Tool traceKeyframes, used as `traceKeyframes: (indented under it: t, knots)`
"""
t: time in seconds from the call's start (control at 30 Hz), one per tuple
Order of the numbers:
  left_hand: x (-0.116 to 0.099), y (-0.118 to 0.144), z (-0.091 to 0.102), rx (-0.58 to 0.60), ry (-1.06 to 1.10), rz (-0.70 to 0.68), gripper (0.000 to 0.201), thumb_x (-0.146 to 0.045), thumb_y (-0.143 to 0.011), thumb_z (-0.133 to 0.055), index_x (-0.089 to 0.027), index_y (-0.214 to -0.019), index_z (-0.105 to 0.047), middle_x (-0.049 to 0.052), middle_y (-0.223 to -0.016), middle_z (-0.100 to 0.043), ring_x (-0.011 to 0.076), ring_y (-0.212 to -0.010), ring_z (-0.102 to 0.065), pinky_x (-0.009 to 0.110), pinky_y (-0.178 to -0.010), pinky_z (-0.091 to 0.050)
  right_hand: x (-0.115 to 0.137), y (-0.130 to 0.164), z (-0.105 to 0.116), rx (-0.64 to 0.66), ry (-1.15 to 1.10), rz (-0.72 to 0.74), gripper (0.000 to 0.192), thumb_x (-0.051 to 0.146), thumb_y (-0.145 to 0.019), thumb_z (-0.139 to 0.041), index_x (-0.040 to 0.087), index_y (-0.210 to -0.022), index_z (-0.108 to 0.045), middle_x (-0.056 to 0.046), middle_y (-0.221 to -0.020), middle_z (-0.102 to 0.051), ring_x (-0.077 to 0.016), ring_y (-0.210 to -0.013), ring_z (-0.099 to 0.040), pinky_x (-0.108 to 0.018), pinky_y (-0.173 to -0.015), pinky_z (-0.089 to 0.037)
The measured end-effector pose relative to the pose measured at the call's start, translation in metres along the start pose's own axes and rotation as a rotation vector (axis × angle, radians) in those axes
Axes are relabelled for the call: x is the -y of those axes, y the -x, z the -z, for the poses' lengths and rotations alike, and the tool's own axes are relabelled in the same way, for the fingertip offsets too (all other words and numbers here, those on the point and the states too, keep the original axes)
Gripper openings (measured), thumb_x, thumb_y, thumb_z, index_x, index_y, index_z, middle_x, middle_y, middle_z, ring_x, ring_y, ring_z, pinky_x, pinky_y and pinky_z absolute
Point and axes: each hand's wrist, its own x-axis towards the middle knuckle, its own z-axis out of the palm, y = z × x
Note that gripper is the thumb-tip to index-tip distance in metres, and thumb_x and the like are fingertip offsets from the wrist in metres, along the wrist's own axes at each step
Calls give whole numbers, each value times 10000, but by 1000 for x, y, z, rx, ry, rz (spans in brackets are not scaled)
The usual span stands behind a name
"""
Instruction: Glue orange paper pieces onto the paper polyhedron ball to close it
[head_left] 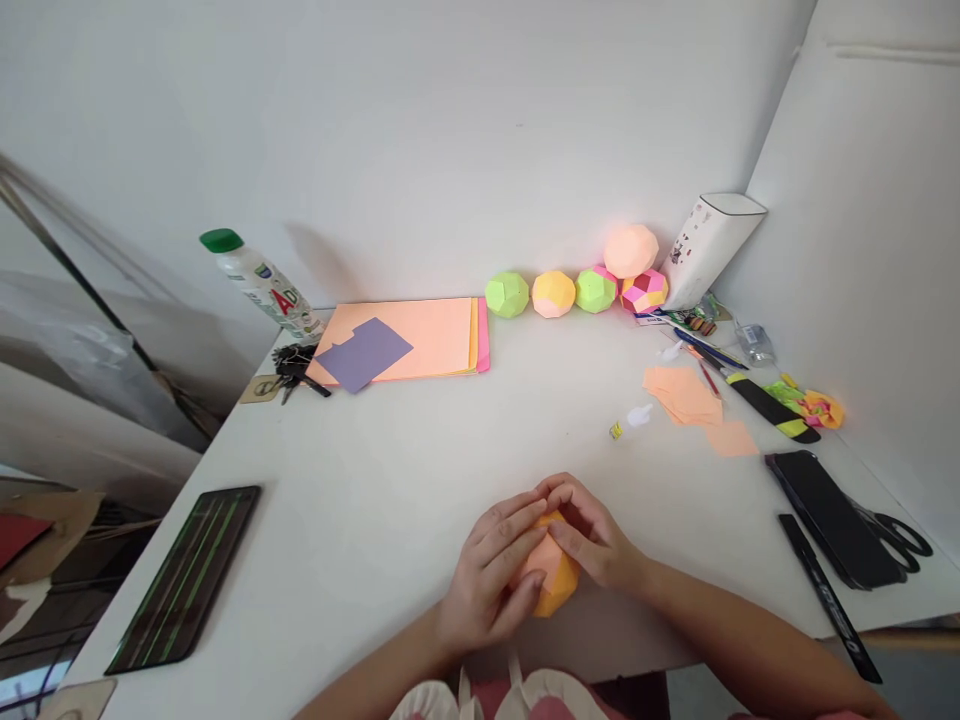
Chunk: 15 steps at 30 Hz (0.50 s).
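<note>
The white table (420, 440) fills the view, set into a corner of white walls. At about 11 o'clock on it lies a stack of coloured paper sheets (420, 335), peach on top, with a purple cut piece (364, 353) resting on its near left corner. At 8 o'clock a dark phone (187, 575) lies flat near the edge. At 3 to 4 o'clock lie a second black phone (829, 515), black scissors (896, 535) and a black marker (825, 595). At 10 o'clock a bottle with a green cap (259, 282) leans, with a bunch of keys (296, 368) just beside it. At 1 o'clock a row of folded paper balls (574, 285) stands against the wall, next to a tilted white box (709, 248). Loose peach paper pieces (690, 400) lie at 2 o'clock.

At 6 o'clock, close to the near edge, both hands cup an orange paper ball (553, 580) resting on the table. The left hand (487, 580) presses its fingers together along the ball's left side; the right hand (592, 535) curls over the top, fingertips pinching a fold there.
</note>
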Motion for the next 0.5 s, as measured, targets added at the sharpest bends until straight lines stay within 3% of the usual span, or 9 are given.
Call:
traceKeyframes:
  t: [0.23, 0.5]
  knots:
    - [7, -2, 5, -14, -44, -27, 441, -127, -895, -449, -138, -1336, -464, 159, -1209, -587, 279, -1179, -534, 464, -938, -497, 0, -2, 3, 44, -159, -97, 247, 389, -882, -592, 273, -1094, -538, -41, -1121, -530, -192, -1050, -519, -347, -914, -432]
    - [4, -3, 5, 12, 0, 104, 386, -204, -978, -326, -180, -1338, -463, 150, -1226, -508, 263, -1196, -507, 430, -965, -488, 0, -4, 3, 45, -185, -175, 272, 414, -896, -585, 262, -1117, -541, -42, -1124, -586, -177, -1001, -562, -325, -856, -458]
